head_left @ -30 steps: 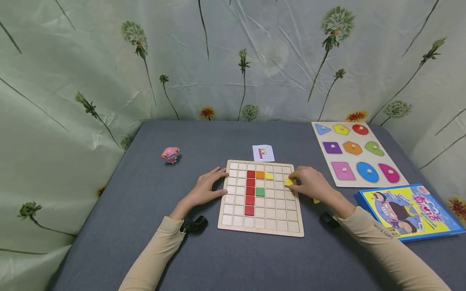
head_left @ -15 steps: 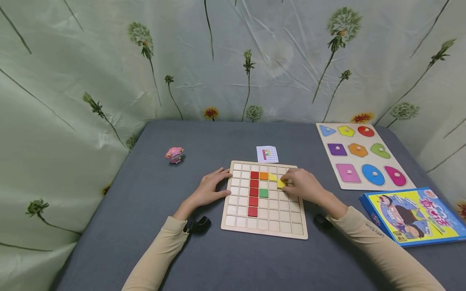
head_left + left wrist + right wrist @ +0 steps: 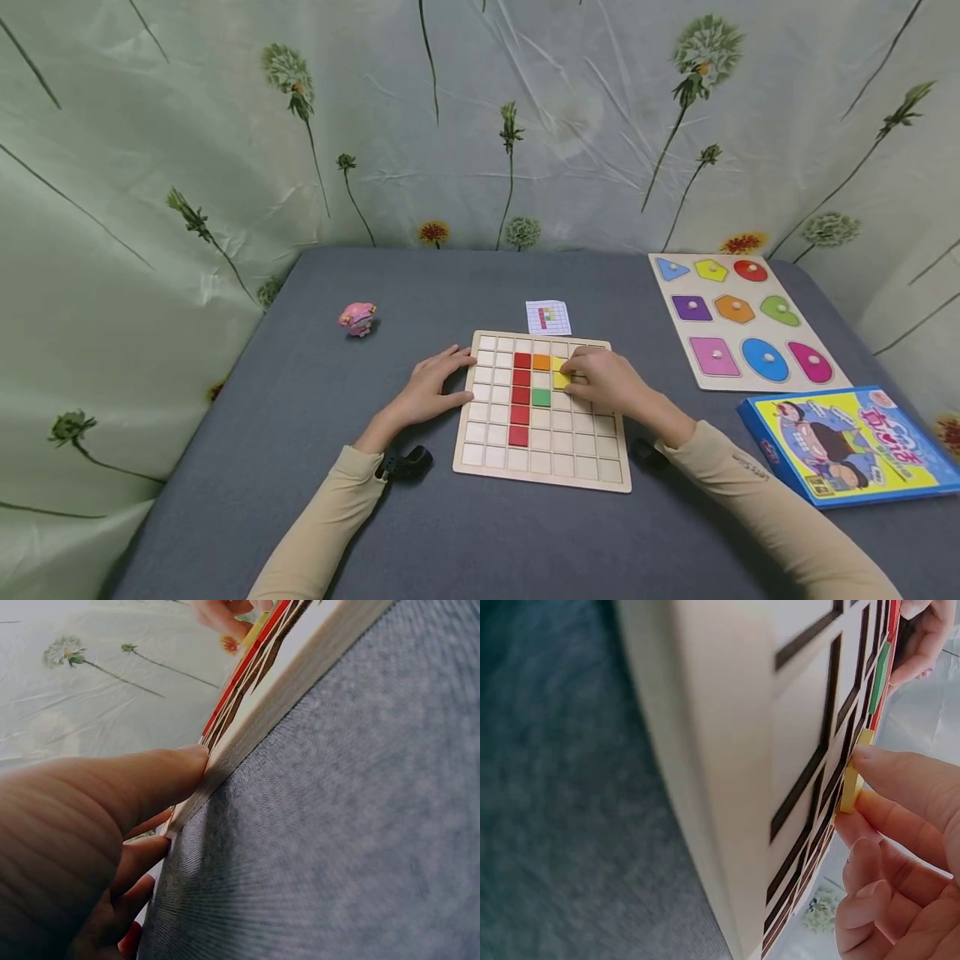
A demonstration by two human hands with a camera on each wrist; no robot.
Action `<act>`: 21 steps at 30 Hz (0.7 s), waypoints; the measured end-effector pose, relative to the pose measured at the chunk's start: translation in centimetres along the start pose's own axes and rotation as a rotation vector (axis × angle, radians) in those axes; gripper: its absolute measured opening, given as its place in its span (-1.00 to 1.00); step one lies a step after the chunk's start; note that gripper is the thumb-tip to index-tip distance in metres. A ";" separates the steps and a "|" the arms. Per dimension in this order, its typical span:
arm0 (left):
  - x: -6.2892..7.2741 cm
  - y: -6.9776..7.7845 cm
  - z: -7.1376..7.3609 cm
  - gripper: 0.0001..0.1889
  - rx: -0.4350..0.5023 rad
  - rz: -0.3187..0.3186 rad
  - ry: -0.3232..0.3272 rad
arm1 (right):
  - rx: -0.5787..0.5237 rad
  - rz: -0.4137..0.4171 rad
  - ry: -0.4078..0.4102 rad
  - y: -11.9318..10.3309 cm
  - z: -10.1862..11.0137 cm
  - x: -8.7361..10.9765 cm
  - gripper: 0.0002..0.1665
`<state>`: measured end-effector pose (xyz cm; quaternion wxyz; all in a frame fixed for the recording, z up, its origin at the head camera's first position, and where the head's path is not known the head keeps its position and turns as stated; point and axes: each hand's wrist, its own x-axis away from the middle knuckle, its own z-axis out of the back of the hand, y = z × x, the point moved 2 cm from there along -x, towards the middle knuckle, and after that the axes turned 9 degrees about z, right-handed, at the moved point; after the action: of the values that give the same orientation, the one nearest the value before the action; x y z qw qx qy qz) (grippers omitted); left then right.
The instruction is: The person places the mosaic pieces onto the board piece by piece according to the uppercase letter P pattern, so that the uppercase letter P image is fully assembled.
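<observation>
A wooden grid board point(image 3: 540, 480) lies on the table with a column of red tiles point(image 3: 519, 415), an orange tile point(image 3: 541, 362) and a green tile point(image 3: 540, 397). My left hand point(image 3: 429, 388) rests against the board's left edge, thumb and fingertips touching it, as the left wrist view also shows. My right hand point(image 3: 611, 383) pinches a yellow square tile point(image 3: 853, 780) between thumb and fingers. This tile is over the board, just below another yellow tile point(image 3: 556, 363) that the fingers partly cover. Whether the held tile lies fully in a cell, I cannot tell.
Behind the board lies a small printed pattern card point(image 3: 548, 319). A pink toy figure point(image 3: 357, 318) stands at the back left. To the right are a knobbed shape puzzle board point(image 3: 742, 343) and a blue and yellow box point(image 3: 855, 446). A floral curtain point(image 3: 465, 125) hangs behind the table.
My right hand has carried the yellow tile leftward from the board's right side to under the other yellow tile. The left hand keeps its place. The head view has shifted slightly.
</observation>
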<state>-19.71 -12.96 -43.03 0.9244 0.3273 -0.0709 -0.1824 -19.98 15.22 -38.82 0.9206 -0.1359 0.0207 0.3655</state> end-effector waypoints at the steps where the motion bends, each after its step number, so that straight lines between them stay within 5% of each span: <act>1: 0.0 0.0 0.0 -0.40 -0.002 -0.005 0.003 | -0.001 0.000 0.001 0.0 0.0 0.0 -0.76; 21: 0.0 -0.1 -0.1 -0.42 -0.009 -0.019 0.013 | 0.008 -0.019 0.003 -0.1 -0.3 -0.2 -0.77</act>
<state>-19.73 -12.99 -43.19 0.9245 0.3250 -0.0611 -0.1895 -20.05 14.90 -39.03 0.9246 -0.1329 0.0225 0.3562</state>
